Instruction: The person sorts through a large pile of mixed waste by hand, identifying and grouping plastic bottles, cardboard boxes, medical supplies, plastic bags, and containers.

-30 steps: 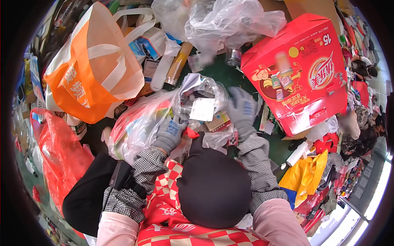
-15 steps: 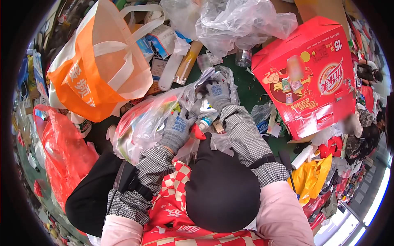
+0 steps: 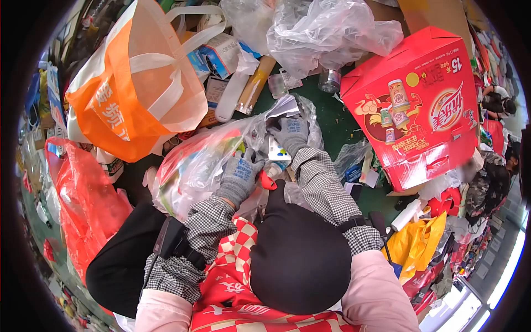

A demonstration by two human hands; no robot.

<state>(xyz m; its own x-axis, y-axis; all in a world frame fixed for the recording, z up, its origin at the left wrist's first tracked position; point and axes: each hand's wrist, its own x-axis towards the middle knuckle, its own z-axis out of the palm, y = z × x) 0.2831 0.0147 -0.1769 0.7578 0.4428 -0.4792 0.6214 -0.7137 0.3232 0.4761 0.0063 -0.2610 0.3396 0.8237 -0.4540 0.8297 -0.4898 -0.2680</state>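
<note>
A clear plastic bag (image 3: 191, 166) full of mixed items lies before my knees, its mouth towards the right. My left hand (image 3: 239, 176), in a grey knit glove, has its fingers curled on the bag's edge. My right hand (image 3: 292, 134), gloved alike, is inside the bag's mouth with its fingers bent; what they grip is hidden. Beside its fingertips a whitish sheet (image 3: 282, 107) sticks up. Between the hands are a small white carton (image 3: 278, 149) with coloured dots and a partly covered white bottle (image 3: 275, 168). A red piece (image 3: 268, 181) shows close to my left fingertips.
To the right stands a large red box (image 3: 415, 110). An orange and white tote bag (image 3: 133, 88) is at the upper left, above a red plastic bag (image 3: 83, 193). Crumpled clear plastic (image 3: 332, 33) lies at the back. A yellow bag (image 3: 417, 243) is at the right.
My right hand has shifted slightly within the bag's mouth. The whitish sheet now stands out beside it, and the dotted carton shows more clearly, covering part of the bottle. My left hand has stayed almost still.
</note>
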